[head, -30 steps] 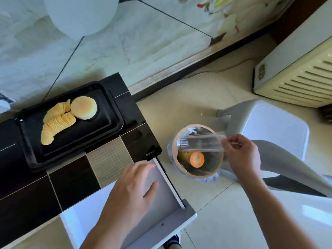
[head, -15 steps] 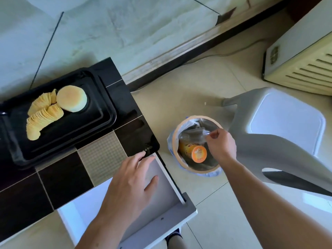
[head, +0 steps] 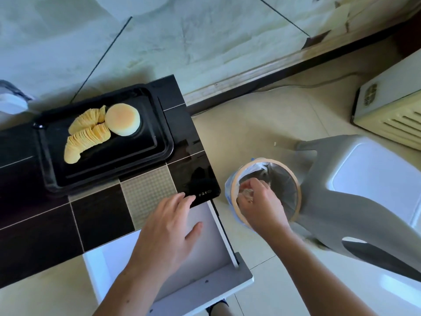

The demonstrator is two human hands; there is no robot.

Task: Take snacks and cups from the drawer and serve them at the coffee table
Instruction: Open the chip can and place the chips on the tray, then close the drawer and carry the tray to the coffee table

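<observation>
Snacks, chips (head: 87,135) and a round cake (head: 123,119), sit on the black tray (head: 164,142). Right hand (head: 259,206) is down in the bin (head: 296,179), can't tell what it grips. Left hand (head: 168,229) hovers flat, fingers spread, over the open drawer (head: 205,286). Cups probably next, none visible.

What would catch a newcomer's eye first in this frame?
The black tray on the dark coffee table, holding fanned yellow chips beside a round pale bun. Next, the right hand reaching down into the lined bin on the floor, beside a grey stool. The left hand hangs flat over the open white drawer.
</observation>
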